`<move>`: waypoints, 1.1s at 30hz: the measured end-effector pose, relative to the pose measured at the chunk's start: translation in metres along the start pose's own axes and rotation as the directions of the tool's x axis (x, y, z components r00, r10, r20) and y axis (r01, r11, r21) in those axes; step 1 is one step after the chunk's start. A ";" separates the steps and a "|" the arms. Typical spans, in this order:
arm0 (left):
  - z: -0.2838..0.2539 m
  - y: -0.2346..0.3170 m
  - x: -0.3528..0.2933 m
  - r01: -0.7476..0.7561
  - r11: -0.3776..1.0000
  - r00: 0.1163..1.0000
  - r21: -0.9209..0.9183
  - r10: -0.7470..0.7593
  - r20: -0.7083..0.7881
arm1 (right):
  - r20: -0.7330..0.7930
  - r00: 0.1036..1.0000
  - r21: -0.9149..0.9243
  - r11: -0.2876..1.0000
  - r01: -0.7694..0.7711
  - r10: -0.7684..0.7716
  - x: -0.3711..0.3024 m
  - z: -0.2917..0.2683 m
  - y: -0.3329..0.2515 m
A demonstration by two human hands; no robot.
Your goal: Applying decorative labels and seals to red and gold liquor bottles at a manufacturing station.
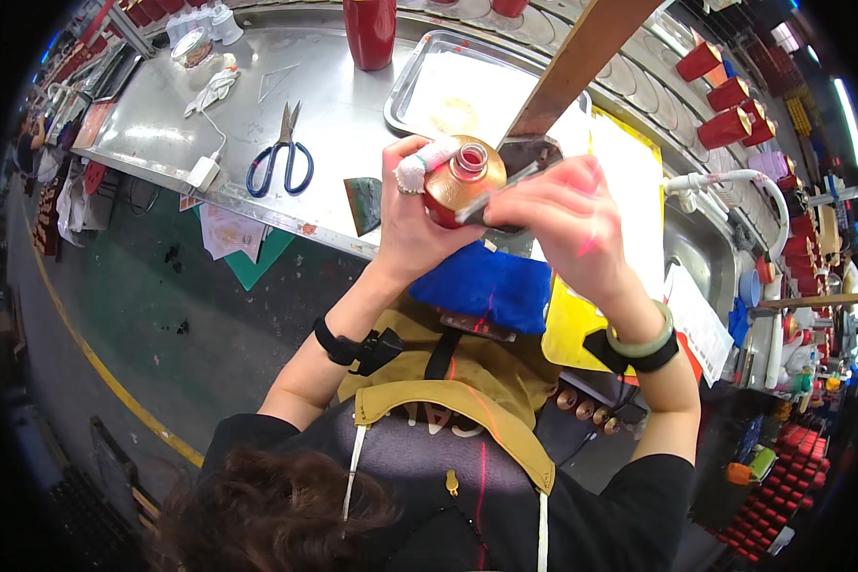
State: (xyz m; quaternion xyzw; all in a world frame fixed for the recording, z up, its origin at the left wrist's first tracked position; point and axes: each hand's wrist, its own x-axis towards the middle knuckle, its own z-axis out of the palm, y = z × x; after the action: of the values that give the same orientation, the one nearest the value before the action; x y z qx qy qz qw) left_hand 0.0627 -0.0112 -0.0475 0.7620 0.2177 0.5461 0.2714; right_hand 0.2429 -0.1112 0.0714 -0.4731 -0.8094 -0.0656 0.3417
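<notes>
My left hand (pixel 402 224) is closed around a small red vase (pixel 467 173) with a gold shoulder and a narrow open neck, tilted toward me. A white knitted cover (pixel 421 170) wraps one of its fingers. My right hand (pixel 567 214) pinches a thin grey flat blade-like piece (pixel 473 210), whose end lies against the vase's side; its exact kind is partly hidden by my fingers. Below both hands lies a blue cloth (pixel 486 284) at the table's front edge. Behind the right hand, a wooden bar (pixel 582 71) slants upward.
Blue-handled scissors (pixel 282 160) and a dark flat sheet (pixel 362 204) lie left on the metal table (pixel 191 95). A taller red vase (pixel 370 36) stands at the back, beside a metal tray (pixel 406 103). To the right are a sink (pixel 710 250) and a white curved pipe (pixel 734 177).
</notes>
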 end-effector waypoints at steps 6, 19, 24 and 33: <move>-0.002 -0.006 0.001 0.075 0.986 0.991 -0.147 -0.058 0.118 | 0.023 1.000 -0.044 0.999 -0.001 0.002 -0.002 -0.002 0.003; 0.006 -0.018 -0.011 0.048 0.990 0.996 0.130 -0.058 0.073 | -0.185 0.980 0.027 0.997 -0.067 0.071 0.004 0.018 0.017; 0.019 -0.037 -0.032 0.109 0.978 0.994 -0.177 -0.112 -0.010 | -0.319 0.947 -0.178 0.980 -0.088 0.027 -0.031 0.058 -0.003; 0.027 -0.045 -0.030 -0.336 0.919 0.941 0.207 0.339 0.023 | -0.721 0.658 0.098 0.972 -0.215 0.218 -0.024 0.066 -0.031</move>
State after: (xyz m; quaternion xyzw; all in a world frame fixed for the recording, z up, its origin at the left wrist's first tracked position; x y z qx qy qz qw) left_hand 0.0776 -0.0003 -0.1051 0.8086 0.1408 0.5640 0.0909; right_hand 0.1928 -0.1175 0.0135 -0.5002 -0.5456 -0.2049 0.6404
